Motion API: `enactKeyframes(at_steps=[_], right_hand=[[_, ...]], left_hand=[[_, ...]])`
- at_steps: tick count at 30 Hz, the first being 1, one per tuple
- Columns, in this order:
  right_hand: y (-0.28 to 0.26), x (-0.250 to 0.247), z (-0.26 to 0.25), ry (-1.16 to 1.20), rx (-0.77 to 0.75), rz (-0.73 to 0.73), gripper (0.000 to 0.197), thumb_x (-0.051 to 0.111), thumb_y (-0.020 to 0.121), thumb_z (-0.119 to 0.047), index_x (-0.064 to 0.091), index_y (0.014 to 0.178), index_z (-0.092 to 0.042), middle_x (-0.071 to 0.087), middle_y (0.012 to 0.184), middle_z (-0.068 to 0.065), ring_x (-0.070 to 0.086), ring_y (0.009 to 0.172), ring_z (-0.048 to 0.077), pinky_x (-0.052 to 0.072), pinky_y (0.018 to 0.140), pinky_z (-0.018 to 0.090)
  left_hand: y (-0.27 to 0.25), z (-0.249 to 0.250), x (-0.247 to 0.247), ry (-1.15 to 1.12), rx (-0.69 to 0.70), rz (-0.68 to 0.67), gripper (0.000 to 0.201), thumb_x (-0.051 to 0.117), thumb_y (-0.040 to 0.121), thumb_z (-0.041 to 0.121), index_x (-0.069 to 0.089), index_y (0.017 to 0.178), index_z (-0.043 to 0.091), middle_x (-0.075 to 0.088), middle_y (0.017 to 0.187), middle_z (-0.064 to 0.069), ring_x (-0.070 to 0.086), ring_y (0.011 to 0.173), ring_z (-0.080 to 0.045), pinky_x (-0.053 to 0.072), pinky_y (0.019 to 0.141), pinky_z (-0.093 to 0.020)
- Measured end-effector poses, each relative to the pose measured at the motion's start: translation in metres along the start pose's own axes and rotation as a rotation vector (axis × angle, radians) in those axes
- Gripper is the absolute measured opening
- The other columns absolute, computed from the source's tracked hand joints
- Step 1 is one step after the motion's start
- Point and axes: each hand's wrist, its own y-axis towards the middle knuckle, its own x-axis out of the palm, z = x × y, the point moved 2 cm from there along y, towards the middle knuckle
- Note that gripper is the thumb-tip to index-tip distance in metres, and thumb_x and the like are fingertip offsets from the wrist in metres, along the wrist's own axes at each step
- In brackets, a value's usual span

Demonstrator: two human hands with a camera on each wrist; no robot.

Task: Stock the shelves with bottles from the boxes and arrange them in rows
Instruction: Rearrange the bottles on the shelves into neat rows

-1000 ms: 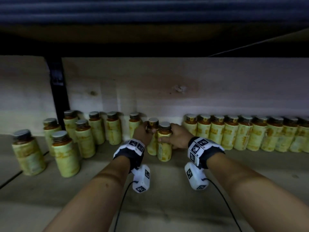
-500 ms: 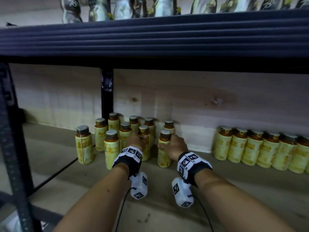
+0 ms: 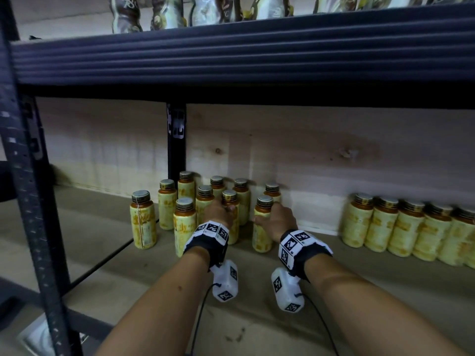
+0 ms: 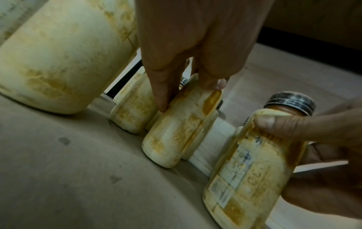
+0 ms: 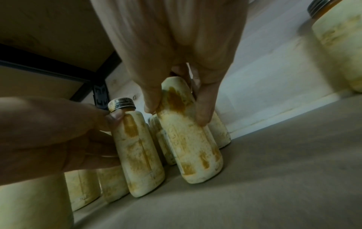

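While both arms are reaching into the low shelf (image 3: 385, 286), each hand is holding one yellow bottle near its top. The left hand (image 3: 218, 211) is wrapping its fingers (image 4: 162, 93) around the left bottle (image 3: 230, 219), which is standing on the shelf board right beside other bottles. The right hand (image 3: 279, 219) is gripping the right bottle (image 3: 263, 227), with its thumb (image 4: 284, 125) pressing on the label just under the dark cap. That bottle is also standing upright on the board, a little apart from the left one. Both held bottles are sitting at the front of a small bunch of bottles (image 3: 185, 199) near the black post (image 3: 176, 140). Off to the right, a neat row of bottles (image 3: 401, 227) is standing against the pale wooden back wall (image 3: 308, 155), well apart from the bunch. Up above, on the dark upper shelf (image 3: 244, 47), other bottles with dark wrappers (image 3: 167, 11) are standing in a line. White tagged bands (image 3: 298, 242) are sitting on both wrists.
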Motion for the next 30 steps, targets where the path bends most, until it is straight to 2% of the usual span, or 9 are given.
enactKeyframes(at_steps=[10, 15, 18, 20, 23, 26, 28, 29, 30], right_hand=[[0.005, 0.004, -0.002, 0.002, -0.003, 0.022, 0.053, 0.069, 0.085, -0.042, 0.052, 0.122, -0.010, 0.060, 0.124, 0.013, 0.059, 0.113, 0.032, 0.049, 0.096, 0.041], [0.008, -0.006, -0.010, 0.045, -0.014, -0.061, 0.044, 0.072, 0.083, -0.039, 0.057, 0.116, -0.013, 0.064, 0.121, 0.011, 0.062, 0.109, 0.030, 0.050, 0.093, 0.037], [0.008, -0.031, -0.014, 0.036, -0.070, -0.049, 0.061, 0.071, 0.082, -0.042, 0.049, 0.128, -0.009, 0.061, 0.125, 0.012, 0.060, 0.112, 0.030, 0.051, 0.090, 0.034], [0.005, -0.056, -0.015, -0.038, -0.111, -0.032, 0.068, 0.069, 0.082, -0.048, 0.046, 0.132, -0.007, 0.059, 0.127, 0.012, 0.058, 0.113, 0.030, 0.049, 0.084, 0.031], [0.001, -0.098, -0.004, -0.185, -0.157, -0.033, 0.060, 0.067, 0.085, -0.046, 0.052, 0.128, -0.008, 0.059, 0.126, 0.014, 0.058, 0.110, 0.031, 0.047, 0.079, 0.031], [-0.005, -0.137, 0.026, -0.309, -0.093, -0.038, 0.054, 0.064, 0.089, -0.040, 0.050, 0.129, -0.006, 0.057, 0.127, 0.015, 0.058, 0.110, 0.032, 0.051, 0.091, 0.038], [-0.009, -0.159, 0.052, -0.356, -0.035, -0.032, 0.051, 0.063, 0.090, -0.039, 0.050, 0.127, -0.006, 0.055, 0.125, 0.012, 0.057, 0.110, 0.031, 0.051, 0.092, 0.039], [-0.012, -0.168, 0.065, -0.375, -0.007, -0.032, 0.044, 0.062, 0.091, -0.037, 0.052, 0.121, -0.006, 0.056, 0.117, 0.011, 0.058, 0.107, 0.031, 0.053, 0.087, 0.037], [-0.016, -0.177, 0.078, -0.392, 0.020, -0.029, 0.034, 0.061, 0.090, -0.033, 0.054, 0.109, -0.006, 0.056, 0.104, 0.010, 0.059, 0.099, 0.030, 0.052, 0.075, 0.033]], left_hand=[[0.000, 0.001, 0.001, -0.009, -0.018, -0.024, 0.039, 0.057, 0.094, 0.026, 0.051, 0.131, 0.019, 0.060, 0.126, -0.012, 0.054, 0.119, -0.032, 0.041, 0.099, -0.038], [-0.001, 0.015, -0.017, 0.048, -0.015, -0.131, 0.037, 0.059, 0.090, 0.030, 0.057, 0.122, 0.012, 0.060, 0.126, -0.015, 0.057, 0.115, -0.033, 0.045, 0.099, -0.038], [0.002, 0.036, -0.037, 0.079, 0.028, -0.116, 0.046, 0.062, 0.088, 0.032, 0.054, 0.127, 0.009, 0.058, 0.129, -0.014, 0.056, 0.117, -0.032, 0.046, 0.100, -0.037], [0.002, 0.053, -0.048, 0.144, 0.046, -0.067, 0.046, 0.060, 0.088, 0.032, 0.052, 0.127, 0.008, 0.056, 0.129, -0.016, 0.057, 0.114, -0.033, 0.048, 0.092, -0.035], [-0.003, 0.084, -0.054, 0.169, 0.110, -0.072, 0.038, 0.062, 0.088, 0.026, 0.056, 0.120, 0.009, 0.056, 0.124, -0.014, 0.059, 0.108, -0.032, 0.051, 0.085, -0.033], [-0.016, 0.119, -0.042, 0.227, 0.221, -0.091, 0.032, 0.064, 0.088, 0.021, 0.062, 0.116, 0.006, 0.062, 0.120, -0.015, 0.061, 0.108, -0.031, 0.052, 0.093, -0.037], [-0.027, 0.141, -0.021, 0.269, 0.310, -0.145, 0.029, 0.059, 0.090, 0.018, 0.063, 0.117, 0.004, 0.061, 0.123, -0.014, 0.060, 0.111, -0.030, 0.051, 0.095, -0.038], [-0.033, 0.150, -0.008, 0.285, 0.341, -0.187, 0.028, 0.058, 0.091, 0.016, 0.064, 0.116, 0.004, 0.061, 0.123, -0.014, 0.060, 0.111, -0.031, 0.051, 0.095, -0.039], [-0.038, 0.157, 0.005, 0.289, 0.357, -0.235, 0.027, 0.057, 0.092, 0.016, 0.065, 0.114, 0.003, 0.060, 0.124, -0.014, 0.060, 0.111, -0.031, 0.051, 0.095, -0.039]])
